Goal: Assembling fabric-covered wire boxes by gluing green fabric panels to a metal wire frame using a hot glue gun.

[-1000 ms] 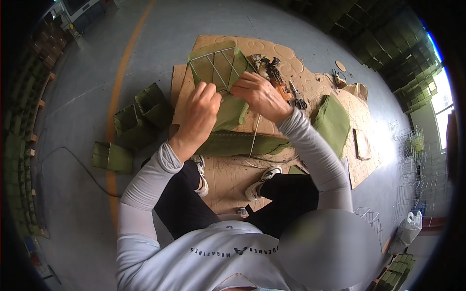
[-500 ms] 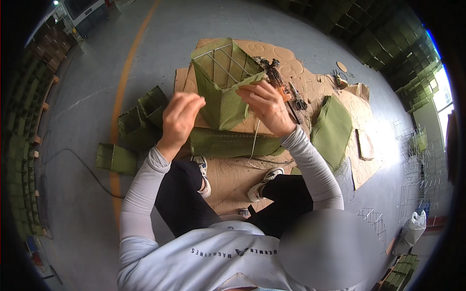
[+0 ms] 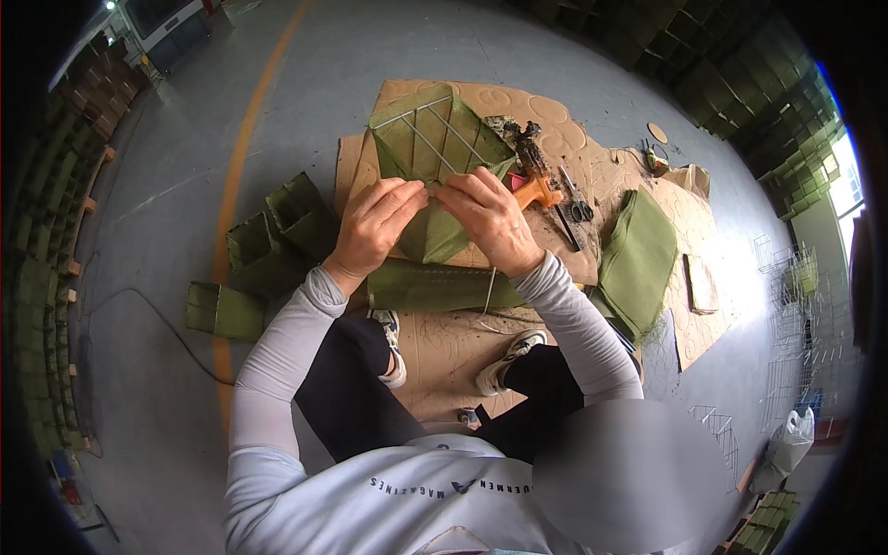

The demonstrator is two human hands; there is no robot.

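A green fabric box (image 3: 435, 235) with a thin metal wire frame sits tilted in front of me, its opening facing up. At its near rim, the thumb and fingers of my left hand (image 3: 377, 227) are pinched together, and what they hold is too small to make out. Just beside them, my right hand (image 3: 492, 217) pinches the fabric at the same rim. The fingertips of both hands almost meet and cover that part of the edge. An orange glue gun (image 3: 536, 192) lies right of the box, with dark-handled scissors (image 3: 580, 211) beside it.
Flattened cardboard (image 3: 546, 111) lies under the work. Folded green fabric (image 3: 638, 259) is stacked to the right. Several finished-looking green boxes (image 3: 225, 310) stand on the floor at left, near a cable (image 3: 171, 324). Wire frames (image 3: 786, 324) stand at far right.
My left hand has come in to the right and meets my right hand at the box's near rim. My right hand has shifted left and down, uncovering the orange glue gun.
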